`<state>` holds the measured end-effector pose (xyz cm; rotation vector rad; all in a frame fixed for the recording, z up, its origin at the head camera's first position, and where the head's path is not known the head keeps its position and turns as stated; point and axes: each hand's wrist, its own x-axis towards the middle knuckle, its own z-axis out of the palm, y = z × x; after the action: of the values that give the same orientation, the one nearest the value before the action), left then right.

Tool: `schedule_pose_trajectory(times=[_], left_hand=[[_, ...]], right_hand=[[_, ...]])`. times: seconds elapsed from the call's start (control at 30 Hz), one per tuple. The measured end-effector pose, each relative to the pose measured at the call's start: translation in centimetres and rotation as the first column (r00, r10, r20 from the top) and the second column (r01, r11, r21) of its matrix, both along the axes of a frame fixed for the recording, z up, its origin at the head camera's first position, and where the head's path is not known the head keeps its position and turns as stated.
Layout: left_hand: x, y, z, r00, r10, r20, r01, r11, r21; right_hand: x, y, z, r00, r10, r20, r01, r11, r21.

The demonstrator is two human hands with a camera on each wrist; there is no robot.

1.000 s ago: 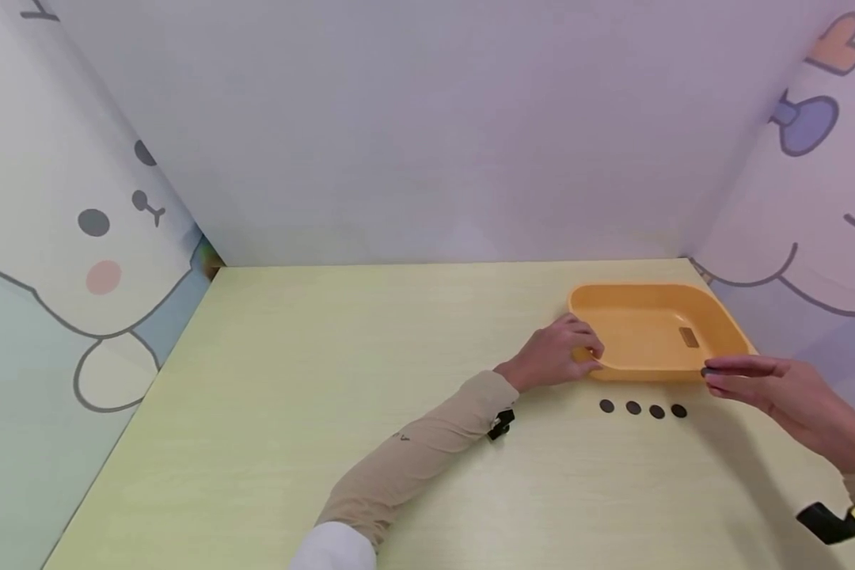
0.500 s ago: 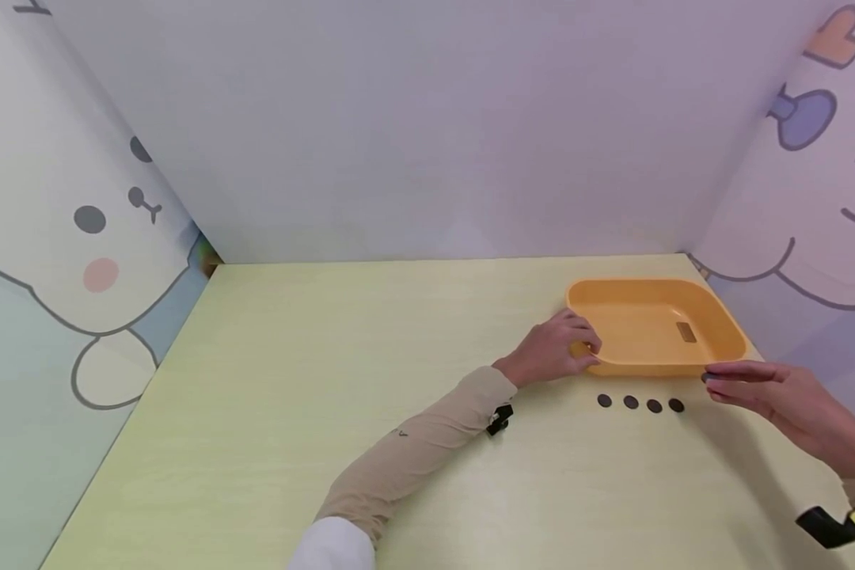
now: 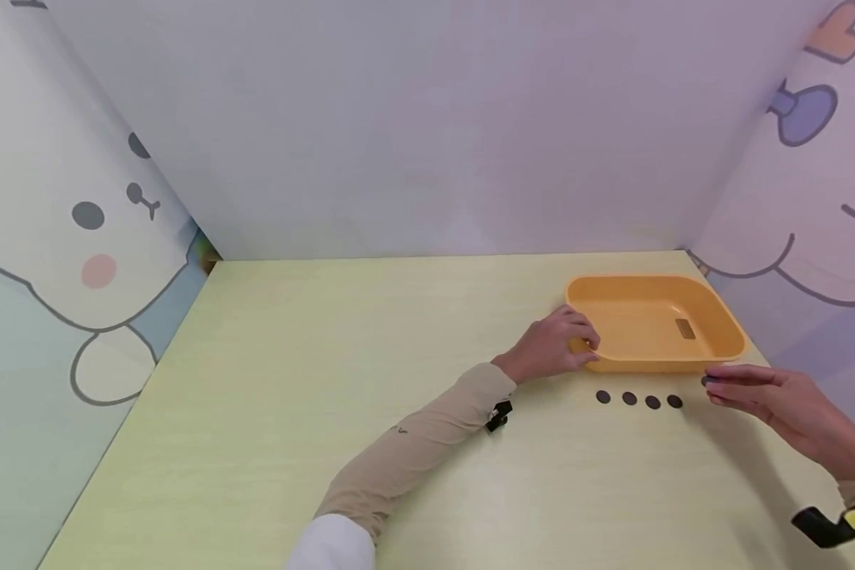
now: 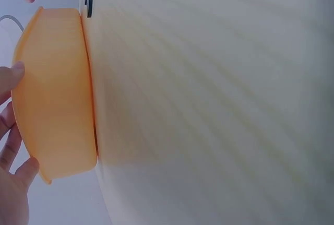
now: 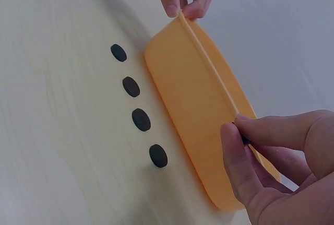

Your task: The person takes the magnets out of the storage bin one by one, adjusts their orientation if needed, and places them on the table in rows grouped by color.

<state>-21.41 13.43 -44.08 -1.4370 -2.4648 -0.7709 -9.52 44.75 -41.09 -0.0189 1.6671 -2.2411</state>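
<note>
- Head view: holding a small black disc (image 3: 707, 381) raised off the counter (image 3: 292, 396), just outside the near wall of the orange plastic tray (image 3: 648, 366), by its near right corner.
- Pinched between thumb and fingers of the right hand (image 3: 791, 408), out at the fingertips; well apart from the other hand.
- About level with the tray rim in the left wrist view; in the right wrist view, hard to tell whether touching it.
- Round, so without a long axis; mostly covered by the fingertips, so unclear which way facing.
- Next to that, leftward: a row of four black discs (image 3: 629, 398), flat on the counter, running side to side along the near wall.
- Roughly parallel to that row, the tray's long axis.
- Gripped at the tray's near left corner: rim, by thumb and fingers of the left hand (image 3: 552, 344).
</note>
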Motion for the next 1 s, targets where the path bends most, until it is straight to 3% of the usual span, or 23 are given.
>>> schedule_pose_trajectory(times=[0.33, 1.0], left_hand=[[-0.1, -0.1, 0.0, 1.000, 0.006, 0.006, -0.006, 1.000, 0.000], [0.0, 0.0, 0.2, 1.000, 0.003, 0.001, -0.003, 1.000, -0.008]], right_hand=[[-0.2, 0.3, -0.9, 0.999, -0.011, 0.037, 0.010, 0.999, 0.031], [-0.2, 0.9, -2.5, 0.993, -0.098, 0.068, 0.080, 0.970, 0.229]])
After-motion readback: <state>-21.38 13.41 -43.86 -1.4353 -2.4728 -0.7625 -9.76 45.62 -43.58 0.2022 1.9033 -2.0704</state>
